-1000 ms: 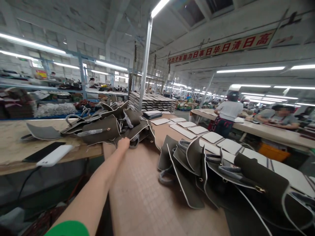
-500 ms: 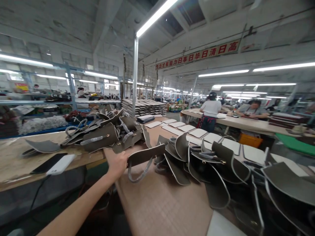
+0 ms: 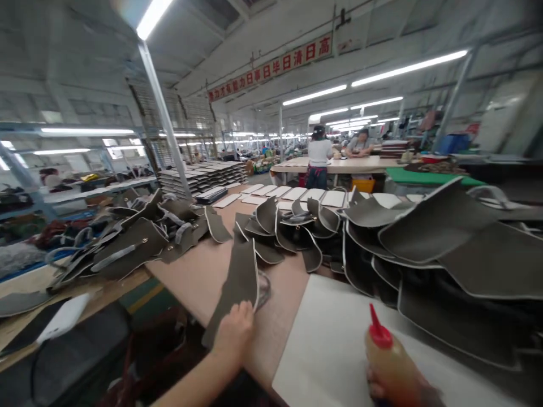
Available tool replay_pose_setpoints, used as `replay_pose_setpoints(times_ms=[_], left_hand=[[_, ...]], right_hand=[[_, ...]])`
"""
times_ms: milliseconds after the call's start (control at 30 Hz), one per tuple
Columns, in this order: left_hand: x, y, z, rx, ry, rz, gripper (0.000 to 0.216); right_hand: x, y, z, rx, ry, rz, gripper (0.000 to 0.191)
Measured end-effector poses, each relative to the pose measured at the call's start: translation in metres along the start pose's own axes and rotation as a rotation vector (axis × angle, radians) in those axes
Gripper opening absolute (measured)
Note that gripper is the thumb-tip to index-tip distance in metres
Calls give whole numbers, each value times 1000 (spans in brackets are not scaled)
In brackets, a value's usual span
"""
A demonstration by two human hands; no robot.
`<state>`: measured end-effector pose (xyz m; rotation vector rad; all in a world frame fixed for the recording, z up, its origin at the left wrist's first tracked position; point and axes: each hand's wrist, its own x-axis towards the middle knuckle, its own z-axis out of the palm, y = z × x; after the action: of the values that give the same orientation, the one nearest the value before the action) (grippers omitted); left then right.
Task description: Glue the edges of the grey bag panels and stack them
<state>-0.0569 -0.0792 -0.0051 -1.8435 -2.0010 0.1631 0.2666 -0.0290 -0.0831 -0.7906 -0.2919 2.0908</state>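
My left hand point(image 3: 235, 333) grips the lower edge of a grey-brown leather bag panel point(image 3: 238, 274), its fingers closed over the rim. The panel stands tilted above the brown tabletop point(image 3: 190, 282), and a wrapped handle point(image 3: 263, 291) loops out on its right side. At the lower right, my right hand point(image 3: 375, 389) is wrapped around a squeeze bottle point(image 3: 390, 359) of amber liquid with a red pointed nozzle. The bottle is over a white board point(image 3: 326, 333) on the table. Part of the right hand is hidden behind the bottle.
Similar panels lie heaped to the right point(image 3: 441, 232) and left point(image 3: 131, 249). Pale flat pieces point(image 3: 297, 194) line the table's far side. A white phone-like object point(image 3: 63, 319) lies at left. Two people point(image 3: 319, 152) are at a farther table. A lamp post point(image 3: 165, 118) rises at left.
The view has swung to the right. My left hand has brought the panel nearer and turned it more upright. My right hand with the bottle has come into view.
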Motion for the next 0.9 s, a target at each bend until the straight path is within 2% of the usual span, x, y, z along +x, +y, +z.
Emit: replay_pose_setpoints(times_ms=[67,133,200,267,333,433,567,633,700,767,800,833,900], left_hand=[[-20,44,10,-111,-60,88,39],[-28,71,9,-191,-136,137,42],[-27,82,4,-239,-216,177,43],[-22,79,1,-261,-274,206,44],[-16,65,1,-251,-307,184,46],[-3,26,-3,-144,-288,74,49],[20,-55,-24,56,-171,-171,39],[31,-98,-37,115,-157,-309,34],[39,-130,-48,184,-139,-404,32],[43,-141,-55,270,-87,-439,34],[44,-137,-56,302,-56,-433,36],[45,-127,-55,316,-29,-401,38],[43,-92,-48,278,-5,-287,39]], right_hand=[[-7,3,5,114,34,-84,24],[-16,4,13,206,80,-175,21],[-23,4,21,262,109,-204,20],[-26,3,26,300,129,-185,18],[-26,3,27,325,135,-163,19],[-23,3,26,331,123,-159,21],[-22,2,25,327,110,-184,21],[-22,2,25,325,111,-182,20],[-22,1,23,317,102,-153,21],[-20,2,20,300,85,-144,23],[-19,2,18,291,78,-152,24],[-17,2,16,284,74,-163,24],[-16,3,15,280,82,-179,25]])
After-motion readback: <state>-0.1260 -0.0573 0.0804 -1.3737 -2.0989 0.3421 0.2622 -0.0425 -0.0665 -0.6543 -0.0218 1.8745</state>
